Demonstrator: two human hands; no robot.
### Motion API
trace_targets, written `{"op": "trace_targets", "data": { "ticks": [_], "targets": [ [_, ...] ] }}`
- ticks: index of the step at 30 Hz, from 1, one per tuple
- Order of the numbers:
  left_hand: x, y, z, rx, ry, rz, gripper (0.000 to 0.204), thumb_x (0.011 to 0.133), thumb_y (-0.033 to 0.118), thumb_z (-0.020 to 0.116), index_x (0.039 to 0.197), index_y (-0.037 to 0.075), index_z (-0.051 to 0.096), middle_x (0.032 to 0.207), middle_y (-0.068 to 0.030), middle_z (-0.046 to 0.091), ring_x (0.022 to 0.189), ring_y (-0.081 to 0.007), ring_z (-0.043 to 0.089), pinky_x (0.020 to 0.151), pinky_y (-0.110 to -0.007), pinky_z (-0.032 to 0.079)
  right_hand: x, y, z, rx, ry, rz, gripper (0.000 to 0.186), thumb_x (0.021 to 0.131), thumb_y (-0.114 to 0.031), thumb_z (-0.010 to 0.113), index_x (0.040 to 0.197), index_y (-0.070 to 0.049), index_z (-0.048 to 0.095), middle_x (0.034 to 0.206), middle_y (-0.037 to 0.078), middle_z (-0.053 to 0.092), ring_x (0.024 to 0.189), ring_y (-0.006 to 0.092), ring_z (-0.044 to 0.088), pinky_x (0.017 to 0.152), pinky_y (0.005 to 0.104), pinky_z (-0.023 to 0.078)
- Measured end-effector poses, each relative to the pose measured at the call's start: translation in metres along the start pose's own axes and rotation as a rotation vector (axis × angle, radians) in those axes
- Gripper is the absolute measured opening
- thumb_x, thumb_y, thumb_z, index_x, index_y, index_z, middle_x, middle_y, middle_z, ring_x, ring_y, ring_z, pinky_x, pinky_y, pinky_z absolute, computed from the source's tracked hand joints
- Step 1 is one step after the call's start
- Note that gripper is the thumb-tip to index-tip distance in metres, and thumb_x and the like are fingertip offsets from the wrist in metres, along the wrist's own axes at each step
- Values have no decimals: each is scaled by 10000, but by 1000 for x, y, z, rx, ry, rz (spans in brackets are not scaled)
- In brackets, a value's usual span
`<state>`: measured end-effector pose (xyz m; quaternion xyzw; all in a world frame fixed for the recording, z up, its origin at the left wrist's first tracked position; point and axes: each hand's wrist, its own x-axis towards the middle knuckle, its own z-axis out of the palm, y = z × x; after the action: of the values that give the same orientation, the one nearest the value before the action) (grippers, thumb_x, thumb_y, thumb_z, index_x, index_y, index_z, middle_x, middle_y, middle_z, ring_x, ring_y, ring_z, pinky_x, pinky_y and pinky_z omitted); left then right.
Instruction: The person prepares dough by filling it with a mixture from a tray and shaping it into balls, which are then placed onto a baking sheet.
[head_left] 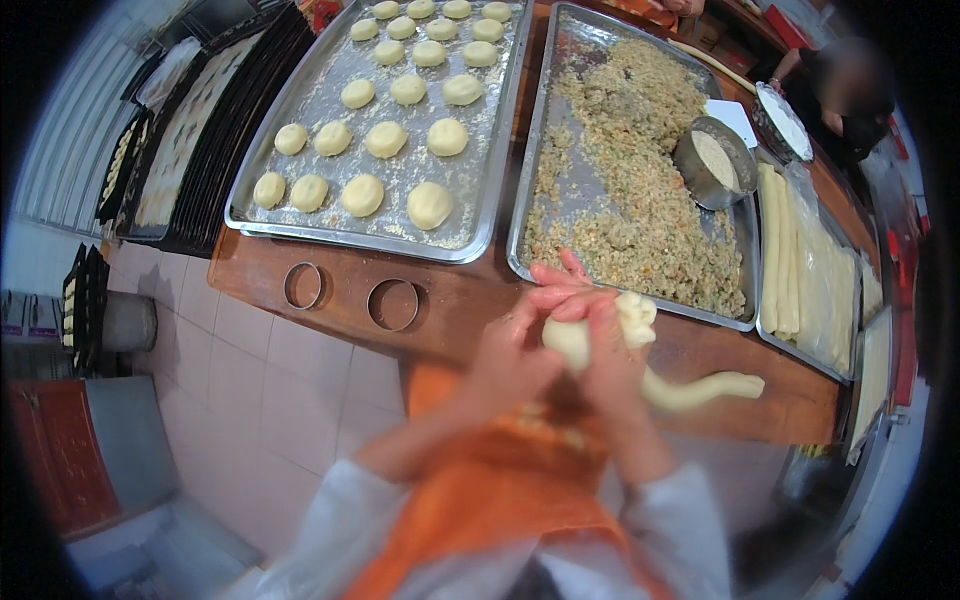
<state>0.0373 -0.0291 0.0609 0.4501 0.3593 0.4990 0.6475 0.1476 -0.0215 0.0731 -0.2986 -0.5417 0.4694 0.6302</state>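
Note:
Over the front edge of the table, my two hands are together around a smooth, pale dough ball point(566, 344). My left hand point(522, 345) cups its left side, fingers curled over the top. My right hand point(608, 360) closes on its right side. Beyond the right thumb and fingers sticks out a knobbly lump of the same dough point(637, 320); whether it joins the ball is hidden by the fingers. Just right of my right hand, a curved dough rope point(705, 390) lies on the wooden table point(450, 335).
A tray point(478, 225) of round filled buns stands at left. Beside it, another tray point(519, 235) holds crumbly filling and a metal bowl point(715, 162). Dough strips point(778, 250) lie at right. Two metal rings point(302, 286) sit near the edge. A person point(850, 85) is at the far right.

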Motion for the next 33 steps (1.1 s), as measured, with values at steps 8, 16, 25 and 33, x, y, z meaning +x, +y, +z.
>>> {"op": "trace_targets", "data": {
  "ticks": [8, 16, 25, 33],
  "targets": [
    [-4, -20, -28, 236, -164, 132, 331, 793, 107, 558, 1104, 12, 495, 1047, -108, 537, 946, -159, 526, 782, -291, 440, -1, -18, 12, 33, 19, 250, 279, 903, -138, 381, 984, 36, 584, 1164, 173, 534, 1152, 269, 456, 1027, 382, 254],
    [-6, -20, -10, 329, 2, 419, 328, 800, 104, 542, 1112, 13, 498, 1017, -107, 547, 975, -202, 536, 803, -313, 438, -4, 3, -18, 60, -155, 233, 303, 918, -185, 384, 942, 36, 590, 1124, 169, 557, 1149, 258, 459, 1012, 385, 278],
    [-12, -16, -17, 266, -29, 184, 363, 738, 176, 615, 1045, 3, 530, 1001, -132, 549, 960, -224, 541, 817, -333, 430, -7, 0, -4, 122, -88, 281, 395, 943, -243, 333, 1051, 60, 561, 1176, 176, 525, 1157, 255, 446, 1001, 366, 295],
    [-21, -14, -16, 238, 10, 145, 310, 879, 254, 416, 956, -8, 563, 863, -89, 582, 832, -174, 563, 751, -302, 449, -2, -12, 14, 44, -33, 398, 329, 936, -215, 368, 972, 36, 579, 1207, 158, 509, 1177, 241, 430, 1012, 369, 279]
  ]
}}
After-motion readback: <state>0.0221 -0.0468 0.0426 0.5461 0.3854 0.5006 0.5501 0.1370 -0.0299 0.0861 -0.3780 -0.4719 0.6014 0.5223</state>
